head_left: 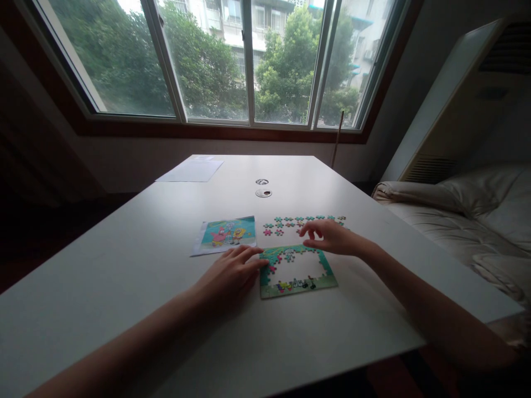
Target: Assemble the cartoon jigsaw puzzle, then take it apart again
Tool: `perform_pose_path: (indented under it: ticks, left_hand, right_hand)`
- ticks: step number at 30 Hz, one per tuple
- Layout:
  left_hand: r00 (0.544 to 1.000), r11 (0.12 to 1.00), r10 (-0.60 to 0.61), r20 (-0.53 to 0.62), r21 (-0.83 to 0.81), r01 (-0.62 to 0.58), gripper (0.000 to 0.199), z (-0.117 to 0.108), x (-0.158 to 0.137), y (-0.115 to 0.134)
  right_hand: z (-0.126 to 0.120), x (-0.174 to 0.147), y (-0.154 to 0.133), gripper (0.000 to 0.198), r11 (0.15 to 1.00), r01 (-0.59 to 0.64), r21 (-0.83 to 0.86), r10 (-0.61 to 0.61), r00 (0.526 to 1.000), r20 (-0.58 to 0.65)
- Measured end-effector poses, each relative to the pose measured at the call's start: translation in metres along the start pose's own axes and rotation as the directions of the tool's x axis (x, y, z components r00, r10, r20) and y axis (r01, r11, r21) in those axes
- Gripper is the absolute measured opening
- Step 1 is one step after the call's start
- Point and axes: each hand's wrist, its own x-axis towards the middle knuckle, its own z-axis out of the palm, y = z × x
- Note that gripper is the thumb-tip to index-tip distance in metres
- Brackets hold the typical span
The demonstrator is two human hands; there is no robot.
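Note:
A partly assembled jigsaw puzzle (298,285) lies on the white table, its cartoon border joined around a bare middle. My left hand (238,267) rests at its left edge, fingers stretched out and touching the frame of pieces. Over the puzzle's upper right side hovers my right hand (327,236), thumb and forefinger curved and apart, with nothing visible between them. Its fingertips are near loose jigsaw pieces (279,225) laid out in rows behind the puzzle; the hand hides some of them. Left of those pieces lies a reference picture (228,232) showing cartoon characters.
The white table (124,287) narrows away toward a window. Two small round items (263,193) lie farther back, and white paper (191,170) sits at the far left. A padded sofa (452,215) stands along the right, with a thin stick (338,138) beyond the table.

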Motion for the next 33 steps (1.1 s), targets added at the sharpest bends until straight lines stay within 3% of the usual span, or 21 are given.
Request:
perform_pose_path:
  ticks: [5, 8, 17, 24, 33]
  left_hand:
    - [0.997, 0.995, 0.071, 0.012, -0.070, -0.070, 0.027, -0.009, -0.001, -0.003]
    - [0.995, 0.990, 0.101, 0.015, -0.101, -0.099, 0.026, -0.011, -0.001, -0.005]
    - [0.995, 0.983, 0.094, 0.042, -0.159, -0.086, 0.028, -0.009, -0.001, -0.003]
    - [0.991, 0.992, 0.113, 0.073, -0.061, -0.109, 0.043, -0.005, -0.003, -0.005]
    - [0.995, 0.991, 0.084, 0.054, -0.108, -0.077, 0.041, -0.006, -0.001, -0.002]
  right_hand:
    - [-0.022, -0.008, 0.028, 0.031, 0.991, -0.134, 0.015, 0.125, 0.952, 0.280]
    - [-0.023, -0.009, 0.035, 0.035, 0.983, -0.181, -0.013, 0.174, 0.922, 0.346]
    - [-0.021, -0.008, 0.035, 0.030, 0.977, -0.215, -0.007, 0.203, 0.909, 0.364]
    - [-0.020, -0.008, 0.036, 0.029, 0.976, -0.218, -0.004, 0.205, 0.911, 0.358]
    - [-0.021, -0.008, 0.032, 0.028, 0.972, -0.236, 0.011, 0.215, 0.902, 0.375]
